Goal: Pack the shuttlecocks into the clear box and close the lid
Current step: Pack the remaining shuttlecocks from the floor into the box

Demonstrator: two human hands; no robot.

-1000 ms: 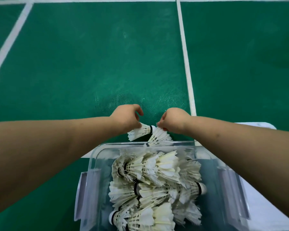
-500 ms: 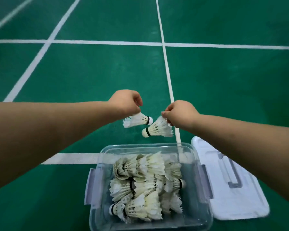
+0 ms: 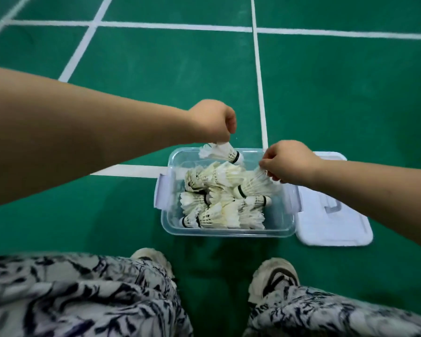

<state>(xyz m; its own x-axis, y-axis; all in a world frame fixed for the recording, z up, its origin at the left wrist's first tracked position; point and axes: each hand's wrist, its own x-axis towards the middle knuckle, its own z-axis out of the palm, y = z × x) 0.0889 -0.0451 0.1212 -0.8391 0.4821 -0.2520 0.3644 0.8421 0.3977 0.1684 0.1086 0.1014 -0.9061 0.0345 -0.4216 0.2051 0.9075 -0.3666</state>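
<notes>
A clear box (image 3: pixel 229 233) stands open on the green floor (image 3: pixel 156 76), a pale latch (image 3: pixel 162 190) hanging at its 9 o'clock side and another at 3 o'clock. Inside lies a pile (image 3: pixel 219 203) of white feather shuttlecocks, heaped crosswise, their corks ringed with black bands and pointing different ways. The left hand (image 3: pixel 212 121) is at the box's 12 o'clock, fingers curled down and pinching the feathers of the left shuttlecock (image 3: pixel 220 153), which hangs just over the far rim with its cork toward 4 o'clock. The right hand (image 3: pixel 288 161) is at the box's 2 o'clock, fingers curled and pinching the feather tips of the right shuttlecock (image 3: pixel 255 184). This one is lower, inside the box's outline, its cork toward 8 o'clock and close to the pile; I cannot tell whether it touches the others. The two hands are near each other but apart. The white lid (image 3: pixel 331 227) lies flat on the floor at the box's 3 o'clock, right against that side, with a recessed handle showing on it. White lines (image 3: pixel 260 93) cross the floor; one runs toward 12 o'clock from behind the box, and one passes under it toward 9 o'clock. At 6 o'clock of the box are two pale shoes (image 3: pixel 275 278) and patterned black-and-white trousers (image 3: pixel 83 295).
</notes>
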